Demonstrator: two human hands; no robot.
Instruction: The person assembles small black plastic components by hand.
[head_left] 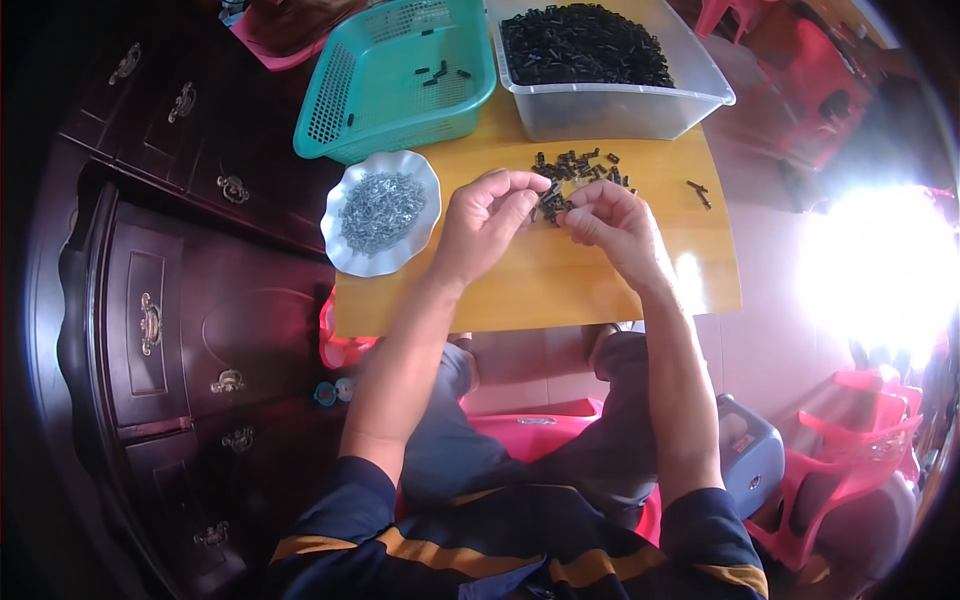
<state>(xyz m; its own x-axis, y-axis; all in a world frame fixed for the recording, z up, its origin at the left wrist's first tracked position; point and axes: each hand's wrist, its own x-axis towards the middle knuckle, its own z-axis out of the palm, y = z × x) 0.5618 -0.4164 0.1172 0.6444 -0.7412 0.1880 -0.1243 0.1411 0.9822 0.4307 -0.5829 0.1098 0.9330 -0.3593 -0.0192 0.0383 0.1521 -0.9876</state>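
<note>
Over the yellow wooden table (420,300), my left hand (478,222) is closed in a pinch, thumb and forefinger bent toward each other; what is between them is too small to make out. My right hand (618,228) faces it a short gap away, also pinching. A small black tube-shaped piece (566,206) shows at the right fingertips. Just beyond both hands lies a loose heap of small black pieces (578,165), partly hidden by the fingers. To the left, a white wavy-edged dish (332,228) holds many small, shiny, clear or silvery pieces (382,213).
A green basket (400,125) with several black pieces inside stands far left. Beside it, a clear plastic bin (600,120) is heaped with black pieces. Some black pieces (700,193) lie apart at the table's right. Dark wooden drawers (150,310) flank the left; pink chairs (850,440) stand right.
</note>
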